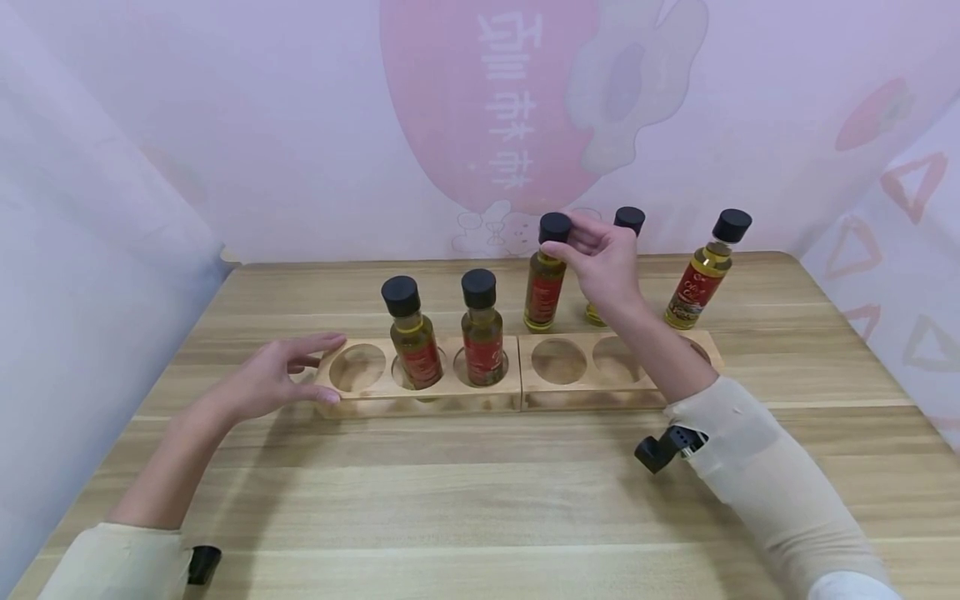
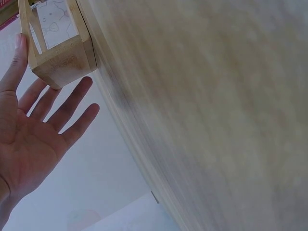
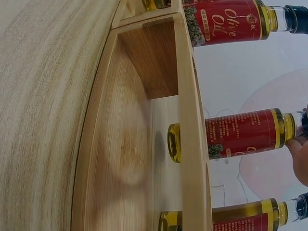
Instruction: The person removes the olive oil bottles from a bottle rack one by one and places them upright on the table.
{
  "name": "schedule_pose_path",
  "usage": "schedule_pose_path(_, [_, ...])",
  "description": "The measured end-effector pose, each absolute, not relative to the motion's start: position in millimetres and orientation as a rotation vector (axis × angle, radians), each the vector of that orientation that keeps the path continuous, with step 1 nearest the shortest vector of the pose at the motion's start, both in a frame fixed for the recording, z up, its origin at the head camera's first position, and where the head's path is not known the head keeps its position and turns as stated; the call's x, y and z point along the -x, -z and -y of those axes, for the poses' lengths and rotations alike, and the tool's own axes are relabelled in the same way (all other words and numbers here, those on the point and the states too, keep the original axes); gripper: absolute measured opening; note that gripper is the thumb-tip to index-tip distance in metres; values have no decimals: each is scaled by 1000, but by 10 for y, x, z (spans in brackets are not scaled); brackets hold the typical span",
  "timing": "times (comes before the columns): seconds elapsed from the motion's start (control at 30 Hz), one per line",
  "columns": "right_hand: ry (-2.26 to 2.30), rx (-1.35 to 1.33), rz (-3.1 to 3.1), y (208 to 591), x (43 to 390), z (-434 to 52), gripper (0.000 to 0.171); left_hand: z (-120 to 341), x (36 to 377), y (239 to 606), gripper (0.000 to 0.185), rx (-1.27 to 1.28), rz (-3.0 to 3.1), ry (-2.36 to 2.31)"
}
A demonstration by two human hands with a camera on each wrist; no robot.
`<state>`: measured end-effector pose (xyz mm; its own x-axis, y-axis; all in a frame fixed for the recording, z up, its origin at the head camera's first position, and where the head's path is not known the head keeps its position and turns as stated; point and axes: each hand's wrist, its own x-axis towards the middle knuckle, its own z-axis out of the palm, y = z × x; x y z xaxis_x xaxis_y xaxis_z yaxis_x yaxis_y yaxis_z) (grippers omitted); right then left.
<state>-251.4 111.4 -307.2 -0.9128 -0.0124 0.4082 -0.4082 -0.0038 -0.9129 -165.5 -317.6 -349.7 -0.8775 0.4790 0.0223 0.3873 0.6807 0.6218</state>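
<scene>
Head view looks forward and down across the whole bench [image 1: 480, 500]. Both wrist views sit low and close, sideways along the bench, sharing the wooden racks [image 1: 420, 392] with it.

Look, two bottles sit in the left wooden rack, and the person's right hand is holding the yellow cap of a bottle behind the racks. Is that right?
Nearly. The cap is black, not yellow; the head view shows it. The rest holds: two bottles sit in the left wooden rack, and the right hand takes its grip on the cap of a bottle behind the racks.
</scene>
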Motion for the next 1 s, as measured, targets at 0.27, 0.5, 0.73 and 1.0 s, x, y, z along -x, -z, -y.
schedule_pose_path(0.27, [-2003, -404, 2020, 3075, 2527, -1091, 46, 3173, 1651, 3495, 81, -715, -2742, -979])
schedule_pose_path(0.5, [-1991, -377, 2037, 3074, 2546, -1083, 46, 3176, 1650, 3495, 81, -705, -2745, -977])
schedule_pose_path(0.73, [-1987, -351, 2041, 3080, 2575, -1071, 45, 3178, 1660, 3502, 81, -710, -2751, -969])
schedule_pose_path(1.0, [-1975, -335, 2041, 3096, 2612, -1059, 44, 3181, 1648, 3493, 81, -691, -2749, -963])
